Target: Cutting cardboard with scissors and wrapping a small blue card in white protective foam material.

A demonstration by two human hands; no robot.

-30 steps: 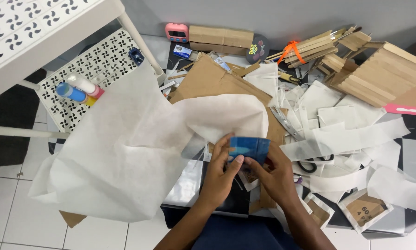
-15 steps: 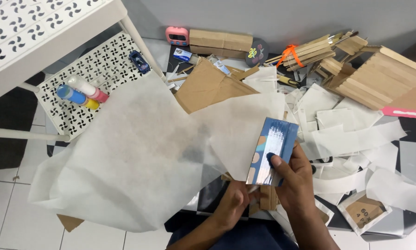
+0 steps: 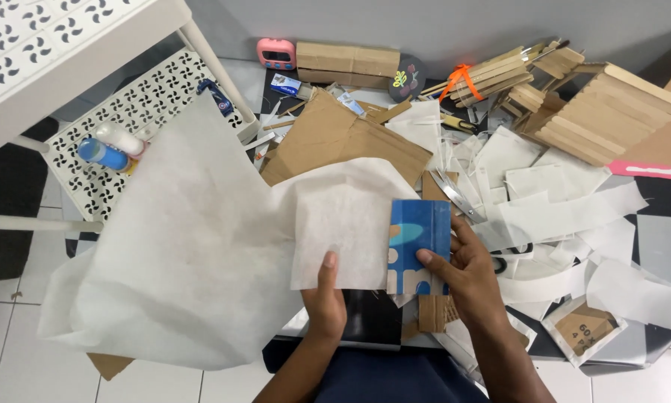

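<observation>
My right hand (image 3: pixel 466 277) grips a blue rectangular card (image 3: pixel 419 245) with white and light-blue shapes, thumb pressed on its face. The card lies flat on the right edge of a folded flap of a large white fabric sheet (image 3: pixel 201 246). My left hand (image 3: pixel 326 300) pinches the flap's lower edge just left of the card, thumb on top. The sheet spreads wide to the left over the floor. Under the card a strip of brown cardboard (image 3: pixel 430 312) pokes out.
Brown cardboard sheets (image 3: pixel 335 138) lie behind the fabric. White fabric scraps (image 3: pixel 559 213) and scissors (image 3: pixel 455 195) cover the right side. Wooden stick bundles (image 3: pixel 574 104), a pink timer (image 3: pixel 276 52) and a white perforated shelf (image 3: pixel 137 97) with bottles stand at the back.
My right hand has brought the blue card down from a raised, tilted pose and laid it flat on the fabric flap. My left hand has moved up onto the flap's lower edge.
</observation>
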